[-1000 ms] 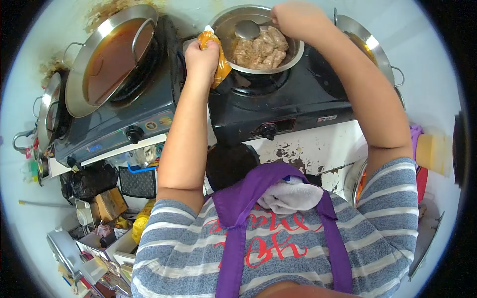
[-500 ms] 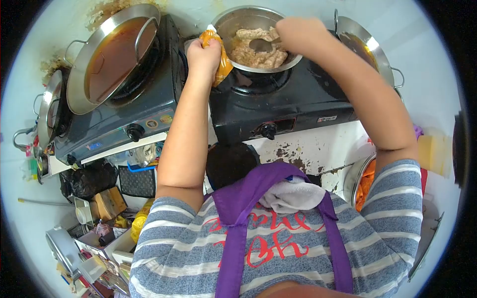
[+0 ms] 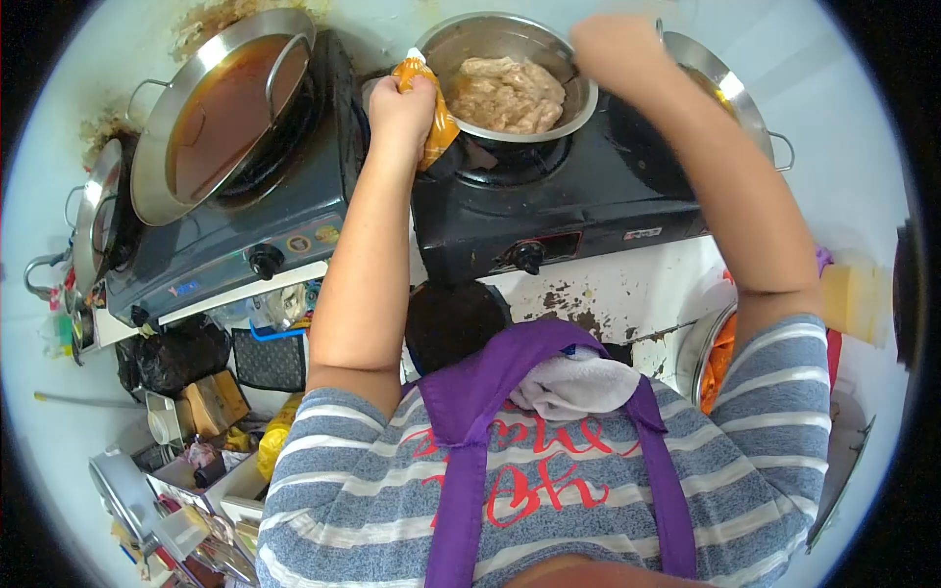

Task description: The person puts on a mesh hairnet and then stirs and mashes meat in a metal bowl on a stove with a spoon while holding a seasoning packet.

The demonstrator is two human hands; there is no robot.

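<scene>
Packet (image 3: 440,125) grasped by left fingers (image 3: 421,90) | meat (image 3: 515,96) in bowl (image 3: 490,35), near right fingers (image 3: 590,47), grip unclear

Orange packet (image 3: 441,131) (white streaks)

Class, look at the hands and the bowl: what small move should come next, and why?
I'd probably bring the right hand inward from the right side of the metal bowl to work the pale mixture, because it lies lumpy and uneven. The left hand holds the orange pouch beside the bowl.
</scene>
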